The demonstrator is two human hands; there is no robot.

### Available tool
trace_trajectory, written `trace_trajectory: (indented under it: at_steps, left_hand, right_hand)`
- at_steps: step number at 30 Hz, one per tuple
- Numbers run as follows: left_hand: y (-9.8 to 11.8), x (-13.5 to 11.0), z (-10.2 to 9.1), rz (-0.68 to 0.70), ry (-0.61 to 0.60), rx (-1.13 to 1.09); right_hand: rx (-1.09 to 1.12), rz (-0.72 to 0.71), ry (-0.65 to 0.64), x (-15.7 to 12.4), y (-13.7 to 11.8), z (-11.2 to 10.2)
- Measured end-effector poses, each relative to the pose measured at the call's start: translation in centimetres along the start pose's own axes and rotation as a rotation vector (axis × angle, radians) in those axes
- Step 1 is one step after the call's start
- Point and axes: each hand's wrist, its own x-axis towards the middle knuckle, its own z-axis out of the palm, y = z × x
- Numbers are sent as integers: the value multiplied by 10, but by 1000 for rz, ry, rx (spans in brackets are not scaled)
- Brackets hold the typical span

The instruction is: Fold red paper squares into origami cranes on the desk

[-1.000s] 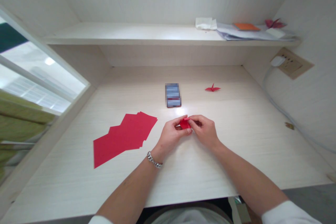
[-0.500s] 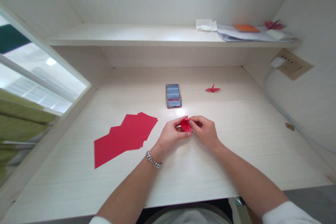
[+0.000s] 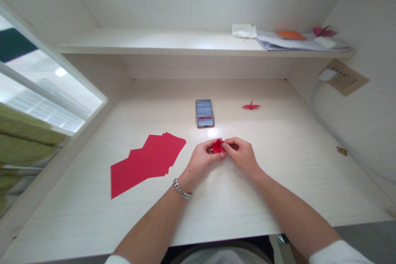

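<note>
A small folded piece of red paper (image 3: 218, 146) is pinched between both my hands just above the pale wooden desk (image 3: 278, 181). My left hand (image 3: 202, 161), with a metal bracelet on its wrist, grips the paper's left side with thumb and fingers closed. From the right, my right hand (image 3: 241, 154) pinches the same piece with its fingers curled. Both hands sit at the middle of the desk. Most of the folded piece is hidden by my fingers.
A fanned stack of red paper sheets (image 3: 145, 161) lies to the left of my hands. A phone (image 3: 204, 113) lies flat behind them, and a finished red paper crane (image 3: 251, 106) stands at the back right. The shelf (image 3: 154, 41) above carries papers, an orange pad (image 3: 291, 35) and another crane (image 3: 324, 31). A wall socket (image 3: 343, 76) with a cable is at the right.
The hands stay in the same spot; the fingers have shifted slightly on the red paper, working its fold. Nothing else has moved.
</note>
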Motion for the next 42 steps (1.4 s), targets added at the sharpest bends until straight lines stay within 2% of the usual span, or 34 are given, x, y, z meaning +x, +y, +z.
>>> trace_trajectory:
  at_steps: [8, 11, 15, 22, 27, 34, 42]
  left_hand:
    - [4, -1, 1, -30, -36, -59]
    - [-1, 2, 2, -28, 18, -99]
    - [-7, 5, 1, 45, 93, 41]
    - [-4, 2, -1, 59, 60, 245]
    - [-4, 1, -1, 59, 11, 304]
    - [-6, 2, -4, 34, 15, 381]
    - [-12, 1, -6, 10, -22, 386]
  right_hand:
    - [15, 8, -5, -1, -1, 0]
    - [2, -10, -26, -2, -3, 0]
    - [-74, -71, -27, -1, -5, -1]
    - [-92, -148, -29, 1, -10, -5]
    - [-99, -182, -2, 0, -11, -3]
    - [-108, -161, -34, -1, -12, -4]
    - [18, -47, -73, 2, -12, -4]
